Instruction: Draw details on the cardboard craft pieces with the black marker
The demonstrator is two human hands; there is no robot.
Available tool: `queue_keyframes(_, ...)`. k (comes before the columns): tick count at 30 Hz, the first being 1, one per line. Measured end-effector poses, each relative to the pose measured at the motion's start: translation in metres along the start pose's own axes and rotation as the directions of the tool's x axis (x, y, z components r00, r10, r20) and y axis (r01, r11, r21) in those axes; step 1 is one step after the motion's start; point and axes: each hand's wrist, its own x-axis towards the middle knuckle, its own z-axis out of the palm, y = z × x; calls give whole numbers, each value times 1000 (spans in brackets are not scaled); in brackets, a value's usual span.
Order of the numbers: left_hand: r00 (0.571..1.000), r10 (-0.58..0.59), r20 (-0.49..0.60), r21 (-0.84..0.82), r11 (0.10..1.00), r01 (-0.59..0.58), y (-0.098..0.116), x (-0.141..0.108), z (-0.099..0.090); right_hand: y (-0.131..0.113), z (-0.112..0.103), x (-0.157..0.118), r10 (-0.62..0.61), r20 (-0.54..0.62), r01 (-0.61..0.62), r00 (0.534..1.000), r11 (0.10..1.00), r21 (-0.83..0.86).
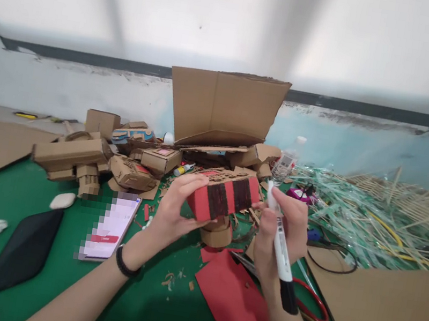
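Note:
My left hand (174, 206) grips the left end of a cardboard model piece (217, 207), thumb below and fingers on top. Its front face is red with two broad black stripes, and a brown cardboard part juts out underneath. In my right hand (287, 229) is a white marker (282, 250) with a black end pointing down toward my wrist; its upper tip is beside the right end of the red face. A finger of that hand is close to the piece; whether it touches I cannot tell. Below lies a sheet of red paper (234, 305), partly over by scissors (312, 301).
Cardboard models (70, 157) and a big upright cardboard sheet (228, 108) stand at the back. A phone (114, 229) and black pouch (23, 249) lie left. To the right are a plastic bottle (285, 163), wrapped bamboo sticks (372, 218) and flat cardboard (387, 302).

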Motion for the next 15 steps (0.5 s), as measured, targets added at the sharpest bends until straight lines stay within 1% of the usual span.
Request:
queue_keyframes(2, 1000, 28, -4, -6, 1000, -28, 0, -1, 6, -7, 1, -4, -67, 20, 66, 998, 996, 52)
queue_keyframes(3, 999, 29, -14, -16, 999, -29, 1, -2, 9, -10, 0, -5, -99, 54, 94, 994, 992, 85)
queue_keyframes(4, 1000, 19, -18, -28, 999, -20, 1, -3, 11, -13, 0, -6, -125, 87, 116, 988, 988, 106)
queue_keyframes(6, 1000, -21, -3, -50, 999, 20, 3, -7, 14, -18, -1, -8, -136, 102, 121, 985, 983, 141)
queue_keyframes(7, 999, -37, -7, -51, 998, 36, 4, -9, 15, -20, -2, -8, -133, 98, 113, 986, 977, 181)
queue_keyframes(8, 999, -51, -18, -50, 997, 51, 5, -12, 15, -23, -2, -9, -108, 114, 78, 988, 967, 244)
queue_keyframes(9, 997, -71, -32, -51, 996, 70, 5, -14, 16, -25, -1, -10, -64, 155, 15, 986, 954, 301)
queue_keyframes(10, 995, -94, -45, -57, 994, 92, 5, -16, 17, -27, -1, -11, -25, 128, -19, 991, 941, 338)
queue_keyframes(12, 987, -148, -63, -78, 987, 143, 4, -20, 19, -31, 0, -12, 63, 158, -112, 985, 938, 328)
queue_keyframes(13, 983, -172, -67, -87, 982, 166, 4, -22, 20, -31, 0, -12, 81, 143, -122, 986, 945, 303)
queue_keyframes(14, 979, -193, -70, -95, 978, 186, 4, -24, 22, -31, 0, -11, 69, 137, -105, 988, 955, 276)
queue_keyframes(15, 975, -212, -69, -100, 974, 205, 3, -25, 24, -29, -1, -10, 26, 114, -55, 993, 963, 263)
